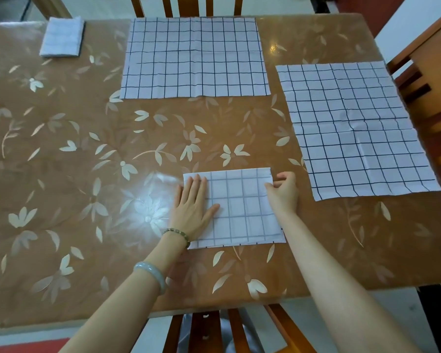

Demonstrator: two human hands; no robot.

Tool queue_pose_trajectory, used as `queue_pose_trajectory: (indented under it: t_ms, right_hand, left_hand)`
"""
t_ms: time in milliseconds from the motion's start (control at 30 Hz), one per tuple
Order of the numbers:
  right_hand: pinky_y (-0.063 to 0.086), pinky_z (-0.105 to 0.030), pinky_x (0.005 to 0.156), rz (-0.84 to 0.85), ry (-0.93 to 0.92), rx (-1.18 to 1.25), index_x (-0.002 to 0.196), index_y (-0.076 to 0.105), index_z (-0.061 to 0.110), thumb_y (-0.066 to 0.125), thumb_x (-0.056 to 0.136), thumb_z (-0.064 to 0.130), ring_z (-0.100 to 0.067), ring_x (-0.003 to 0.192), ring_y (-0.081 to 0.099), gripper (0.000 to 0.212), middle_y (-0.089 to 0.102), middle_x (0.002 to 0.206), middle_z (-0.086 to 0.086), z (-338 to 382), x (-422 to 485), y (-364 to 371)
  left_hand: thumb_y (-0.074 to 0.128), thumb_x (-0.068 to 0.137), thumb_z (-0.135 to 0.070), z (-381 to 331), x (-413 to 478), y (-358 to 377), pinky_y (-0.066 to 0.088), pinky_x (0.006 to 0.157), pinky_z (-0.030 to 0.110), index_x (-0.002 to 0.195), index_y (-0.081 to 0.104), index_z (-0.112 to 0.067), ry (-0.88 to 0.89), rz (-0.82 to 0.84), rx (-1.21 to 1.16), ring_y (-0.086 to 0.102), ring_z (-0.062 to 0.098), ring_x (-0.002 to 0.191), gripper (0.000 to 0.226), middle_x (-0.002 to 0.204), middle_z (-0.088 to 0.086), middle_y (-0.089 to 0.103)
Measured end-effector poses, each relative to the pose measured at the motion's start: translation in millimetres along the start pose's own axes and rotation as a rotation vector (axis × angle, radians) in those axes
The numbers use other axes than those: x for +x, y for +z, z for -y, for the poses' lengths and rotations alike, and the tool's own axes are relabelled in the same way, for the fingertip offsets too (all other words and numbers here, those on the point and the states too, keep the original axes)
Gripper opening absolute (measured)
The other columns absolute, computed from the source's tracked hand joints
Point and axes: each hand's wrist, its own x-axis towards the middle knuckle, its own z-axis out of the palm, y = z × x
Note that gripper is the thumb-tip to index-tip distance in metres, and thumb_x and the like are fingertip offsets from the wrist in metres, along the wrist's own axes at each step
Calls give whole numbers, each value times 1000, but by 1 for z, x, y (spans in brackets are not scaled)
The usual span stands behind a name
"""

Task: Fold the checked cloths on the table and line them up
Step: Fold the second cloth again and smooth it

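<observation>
Warm orange-brown table (pixel 61 149), glossy, scattered all over with pale cream flowers and leaves. Far cloth (pixel 194 57): white with a faint lilac cast, crisp dark grid. Right cloth (pixel 354 128), same white, same black checks. Now the near cloth (pixel 242 212), white too, but its grid shows softer, grey rather than black. Folded cloth (pixel 61 38) up in the corner, whitish, its lines only a faint grey. On the wrist a bangle (pixel 152 273), milky grey-green, and beads (pixel 178 235), a darker olive green. Chairs (pixel 428 59) around the table, reddish-orange wood.
</observation>
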Motion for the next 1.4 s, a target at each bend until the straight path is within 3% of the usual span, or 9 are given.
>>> queue_pose_trajectory:
  t_ms: [200, 333, 500, 567, 633, 733, 900, 1100, 1400]
  right_hand:
    - [41, -23, 54, 1, -22, -8, 104, 44, 15, 57, 84, 5, -12, 68, 55, 26, 56, 76, 4, -2, 3, 1]
    - [44, -27, 57, -2, -75, -116, 103, 44, 11, 57, 83, 4, -20, 71, 55, 25, 52, 78, 2, -3, 5, 2]
    - [42, -40, 82, -176, -561, -667, 98, 61, 8, 65, 76, 0, -33, 103, 52, 24, 55, 115, -15, 3, 0, 18]
    - [40, -45, 95, -50, -762, -587, 105, 66, 3, 61, 76, -5, -36, 117, 50, 30, 55, 127, -19, 13, -11, 40]
    - [29, -47, 112, 215, -836, -564, 126, 56, 0, 52, 86, -3, -34, 135, 38, 40, 46, 141, -19, 18, -23, 64]
    - [3, -37, 119, 415, -838, -705, 146, 32, 5, 33, 99, 15, -23, 146, 15, 48, 25, 156, -11, 10, -25, 83]
    - [-5, -41, 117, 334, -820, -936, 152, 15, 18, 5, 96, 47, -24, 148, 4, 64, 9, 160, -8, -17, -2, 64]
    - [-2, -43, 118, 169, -655, -1024, 152, 7, 13, 3, 95, 51, -23, 148, 4, 68, 7, 160, -8, -39, 28, 16]
    - [-5, -48, 117, 139, -653, -1041, 152, 7, 10, 3, 94, 51, -22, 148, 4, 71, 7, 160, -7, -39, 27, 17]
  left_hand:
    - [-18, 76, -74, 0, 6, 0, -14, 115, 38, 153, -1, -21, -17, 1, 22, -9, 21, 148, 95, 161, 7, -4]
    - [-8, 78, -71, -2, 7, 1, -19, 113, 39, 153, -4, -24, -37, 15, 63, -12, 20, 147, 88, 160, 7, -8]
    - [-3, 79, -71, -3, 8, 5, -19, 113, 42, 153, -3, -24, -52, 4, 83, -12, 21, 147, 88, 160, 6, -8]
    - [0, 80, -71, -3, 9, 6, -19, 113, 43, 153, -2, -24, -62, -7, 75, -11, 20, 147, 87, 160, 6, -7]
    - [1, 80, -71, -4, 9, 8, -19, 113, 43, 153, -1, -23, -66, -11, 77, -10, 21, 147, 87, 160, 8, -6]
    - [0, 79, -71, -5, 9, 9, -18, 114, 45, 152, -1, -22, -60, -10, 83, -10, 21, 147, 89, 160, 9, -5]
    - [5, 82, -72, -4, 9, 11, -15, 115, 48, 153, 1, -26, -78, -44, 87, -9, 19, 148, 84, 161, 5, -4]
    - [4, 90, -68, 11, 3, 11, -16, 115, 45, 153, -5, -24, -44, -61, 80, -15, 12, 145, 77, 159, -3, -10]
    - [4, 90, -69, 59, -4, -3, -7, 118, 48, 153, 10, -17, 9, -81, 176, -4, 16, 146, 82, 159, -1, 10]
